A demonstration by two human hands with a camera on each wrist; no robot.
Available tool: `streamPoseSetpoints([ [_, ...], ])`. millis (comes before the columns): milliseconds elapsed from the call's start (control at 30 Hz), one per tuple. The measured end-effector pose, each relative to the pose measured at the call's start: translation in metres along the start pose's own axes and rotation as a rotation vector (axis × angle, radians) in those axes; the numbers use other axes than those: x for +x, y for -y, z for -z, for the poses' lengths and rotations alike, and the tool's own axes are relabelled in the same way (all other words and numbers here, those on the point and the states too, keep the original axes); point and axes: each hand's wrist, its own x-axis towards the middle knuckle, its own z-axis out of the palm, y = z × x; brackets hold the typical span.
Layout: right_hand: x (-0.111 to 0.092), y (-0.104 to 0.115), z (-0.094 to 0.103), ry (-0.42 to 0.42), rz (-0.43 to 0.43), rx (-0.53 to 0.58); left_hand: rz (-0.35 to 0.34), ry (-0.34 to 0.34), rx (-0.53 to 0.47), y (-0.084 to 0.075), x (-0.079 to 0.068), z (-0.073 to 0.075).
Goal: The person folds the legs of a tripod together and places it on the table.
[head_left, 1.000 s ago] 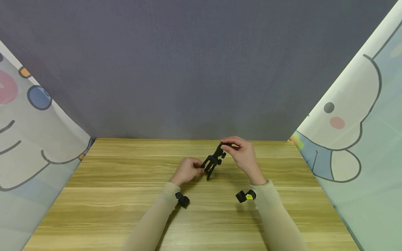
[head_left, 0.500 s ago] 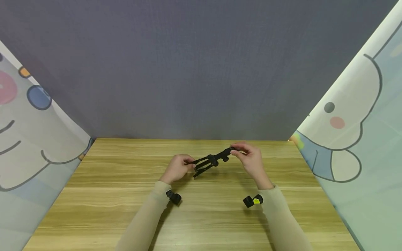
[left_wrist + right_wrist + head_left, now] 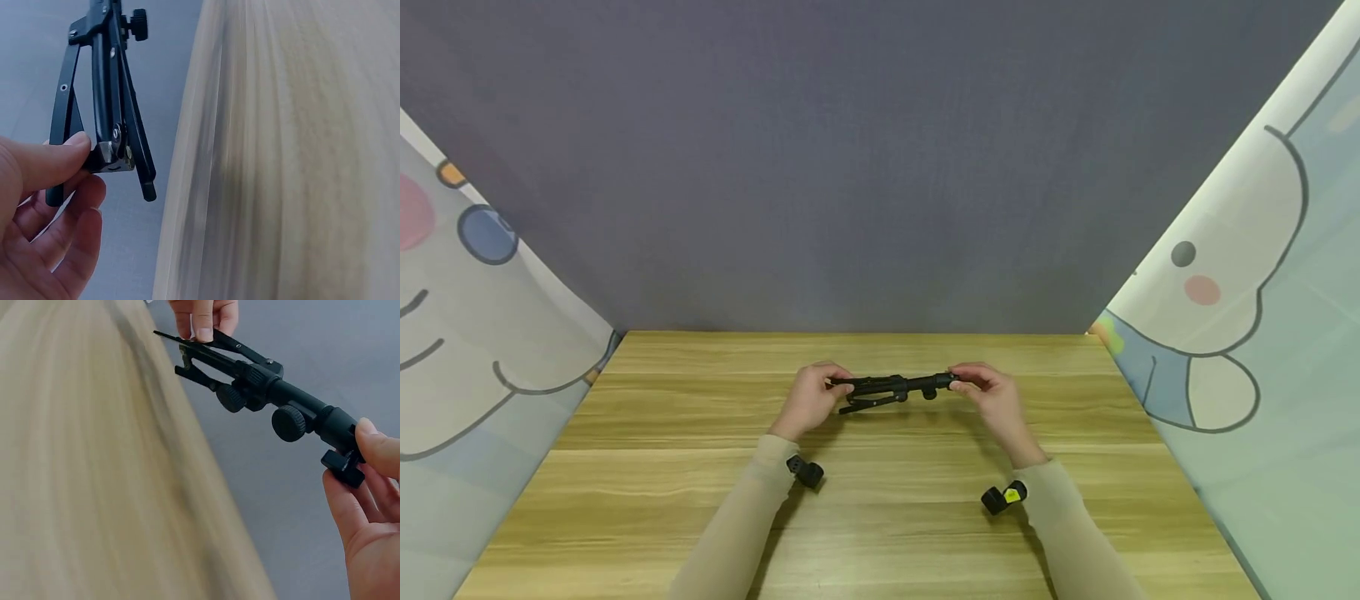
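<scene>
A small black tripod [image 3: 898,385] is held level above the table between both hands, its legs to the left and its head end to the right. My left hand [image 3: 812,398] pinches one leg near its foot; in the left wrist view the thumb lies over that leg, and the other legs [image 3: 139,131] stand slightly spread. My right hand [image 3: 997,404] grips the head end between thumb and fingers. Two round knobs [image 3: 289,423] and a small black clamp piece [image 3: 344,467] show along the tripod in the right wrist view.
The wood-grain table [image 3: 887,517] spreads beneath both arms. A grey panel [image 3: 865,167] rises behind its far edge, and cartoon-print sheets [image 3: 1247,250] flank both sides. Each wrist bears a small black camera [image 3: 995,500].
The tripod has swung from a steep tilt to nearly level. My left hand has moved left and slightly up; my right hand has come down and right. Its legs look closer together.
</scene>
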Motion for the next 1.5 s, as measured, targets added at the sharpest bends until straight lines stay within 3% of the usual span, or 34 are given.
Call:
streamPoseSetpoints([
  [200,-0.003,-0.011,-0.002,0.032,-0.079,-0.003,0.012,0.013,0.023,0.004,-0.001,0.005],
  [433,-0.002,-0.048,-0.001,0.032,-0.190,-0.091,0.034,0.024,0.040,0.007,-0.003,0.004],
  [700,-0.005,-0.054,-0.002,0.038,-0.256,-0.197,0.063,0.072,0.053,0.007,-0.005,0.002],
  [967,-0.006,-0.056,-0.004,0.032,-0.275,-0.224,0.122,0.162,0.010,0.010,-0.005,0.008],
  [1500,-0.010,-0.058,0.003,0.066,-0.304,-0.161,0.089,0.167,-0.024,0.022,-0.011,0.009],
])
